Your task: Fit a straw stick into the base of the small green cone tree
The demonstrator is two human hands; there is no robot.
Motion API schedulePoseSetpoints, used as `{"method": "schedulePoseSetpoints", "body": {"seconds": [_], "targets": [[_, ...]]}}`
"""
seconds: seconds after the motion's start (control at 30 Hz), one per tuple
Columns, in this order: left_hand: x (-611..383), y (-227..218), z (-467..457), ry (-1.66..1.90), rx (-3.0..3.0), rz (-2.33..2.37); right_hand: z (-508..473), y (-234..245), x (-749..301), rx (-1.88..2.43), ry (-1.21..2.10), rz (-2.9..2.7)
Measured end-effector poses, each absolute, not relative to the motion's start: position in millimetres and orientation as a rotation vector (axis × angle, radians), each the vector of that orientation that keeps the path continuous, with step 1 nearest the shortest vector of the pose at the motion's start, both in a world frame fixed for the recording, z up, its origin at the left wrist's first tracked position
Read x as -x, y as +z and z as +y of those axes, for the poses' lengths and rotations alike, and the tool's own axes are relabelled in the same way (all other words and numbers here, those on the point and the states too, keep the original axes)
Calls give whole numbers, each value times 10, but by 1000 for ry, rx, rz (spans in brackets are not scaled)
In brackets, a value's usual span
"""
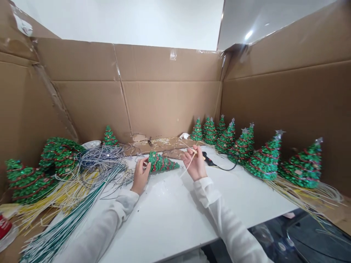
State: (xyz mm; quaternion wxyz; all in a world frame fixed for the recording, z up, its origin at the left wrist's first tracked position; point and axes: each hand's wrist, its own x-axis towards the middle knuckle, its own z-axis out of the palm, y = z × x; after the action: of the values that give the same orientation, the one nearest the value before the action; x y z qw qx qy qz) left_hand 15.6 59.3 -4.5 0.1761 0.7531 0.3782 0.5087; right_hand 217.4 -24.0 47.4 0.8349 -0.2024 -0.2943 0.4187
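Note:
My left hand (140, 176) is closed around the base of a small green Christmas tree (163, 163) with red garland. The tree lies on its side just above or on the white tabletop, its tip towards the right. My right hand (196, 164) is raised beyond that tip, palm turned up, with fingers pinched on a thin pale strip (187, 168); its material I cannot tell. Behind the right hand lies a black corded tool (209, 159), partly hidden, its kind unclear.
Star-topped trees (265, 157) line the right side; more trees (61, 155) sit at the left. Tangled wires (101, 160) and green-white strands (79, 212) cover the table's left part. Cardboard walls (172, 106) enclose the white table (164, 230). A red-and-white container (5, 230) stands at lower left.

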Motion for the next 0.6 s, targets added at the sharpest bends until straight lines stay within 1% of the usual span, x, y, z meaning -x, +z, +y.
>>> {"method": "schedulePoseSetpoints", "body": {"seconds": [0.07, 0.13, 0.23, 0.33, 0.5, 0.6], "targets": [[-152, 3, 478, 1554, -2240, 1083, -241, 471, -2180, 402, 928, -607], [-175, 49, 310, 1544, -2324, 1009, -229, 431, -2127, 419, 962, -595], [-276, 71, 22, 1210, -2392, 804, -206, 346, -1985, 482, 977, -598], [-414, 34, -189, 956, -2268, 764, -195, 268, -1848, 570, 953, -617], [-514, -26, -235, 730, -1975, 705, -161, 173, -1764, 641, 943, -642], [-490, -39, -184, 756, -1944, 740, -99, 154, -1875, 648, 878, -597]]}}
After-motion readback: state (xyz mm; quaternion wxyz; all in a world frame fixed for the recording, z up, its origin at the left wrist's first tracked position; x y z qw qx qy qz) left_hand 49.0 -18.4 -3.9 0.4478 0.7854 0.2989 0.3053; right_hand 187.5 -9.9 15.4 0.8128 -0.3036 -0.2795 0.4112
